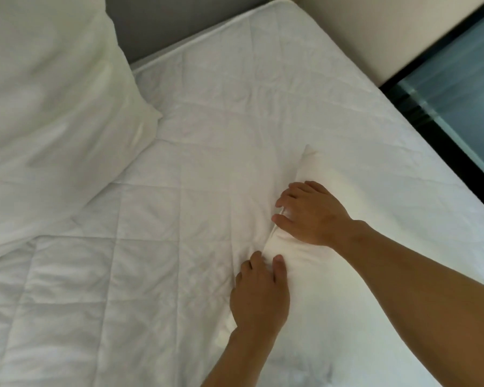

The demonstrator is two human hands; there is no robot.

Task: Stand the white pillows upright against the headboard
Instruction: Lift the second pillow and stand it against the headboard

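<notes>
Two bare hands on a white pillow (313,263) lying flat on the bed (151,275). Left hand (259,294) pinching its near edge, fingers (278,265) closed on the cloth. Right hand (310,213) pressing on top, fingers curled over the edge. Another white pillow (45,113) leaning by the grey headboard (162,20), far left.

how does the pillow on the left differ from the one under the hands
The left pillow leans up toward the grey headboard; the right pillow lies flat on the mattress. No hand touches the left pillow, while the left hand and right hand both grip the long edge of the right pillow. Both are white and soft.
</notes>
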